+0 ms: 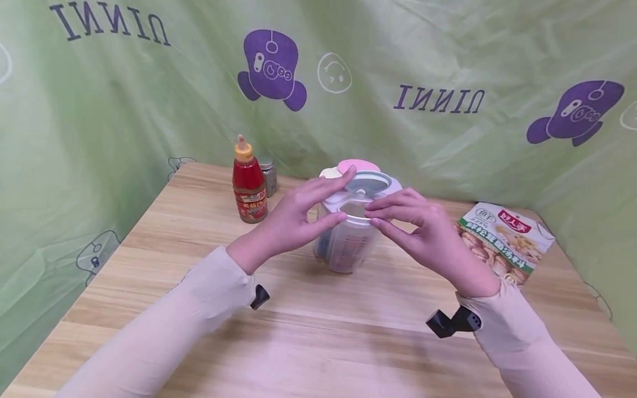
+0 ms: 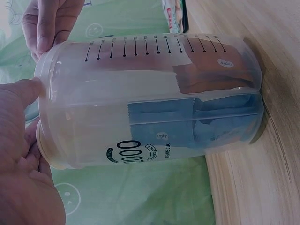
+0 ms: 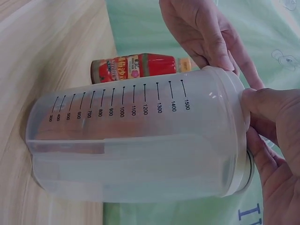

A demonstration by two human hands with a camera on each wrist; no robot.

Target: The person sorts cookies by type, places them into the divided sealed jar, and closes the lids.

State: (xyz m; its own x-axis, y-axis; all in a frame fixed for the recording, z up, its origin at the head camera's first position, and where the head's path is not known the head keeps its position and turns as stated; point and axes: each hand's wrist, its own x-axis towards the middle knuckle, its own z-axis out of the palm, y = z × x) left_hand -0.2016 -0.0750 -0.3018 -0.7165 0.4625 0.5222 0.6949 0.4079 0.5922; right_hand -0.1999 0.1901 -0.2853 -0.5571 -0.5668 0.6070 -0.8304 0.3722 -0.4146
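A translucent plastic storage canister point(image 1: 352, 246) with measuring marks stands upright on the table. Its top has several coloured lids; the grey-blue flap lid point(image 1: 370, 182) is raised over an opening at the front. My left hand point(image 1: 298, 213) holds the canister's top from the left, thumb on the front rim and index finger beside the raised lid. From the right, my right hand point(image 1: 423, 229) pinches the opening's rim between thumb and fingers. Blue packets point(image 2: 161, 124) and an orange-brown packet point(image 2: 213, 65) show through the wall, in separate compartments.
To the left stands a red sauce bottle point(image 1: 250, 188) with a yellow cap, a small grey-lidded jar point(image 1: 269, 178) behind it. A printed food packet point(image 1: 505, 237) lies at the right, beyond my right wrist. A green patterned curtain point(image 1: 199, 83) hangs behind the wooden table point(image 1: 318, 342).
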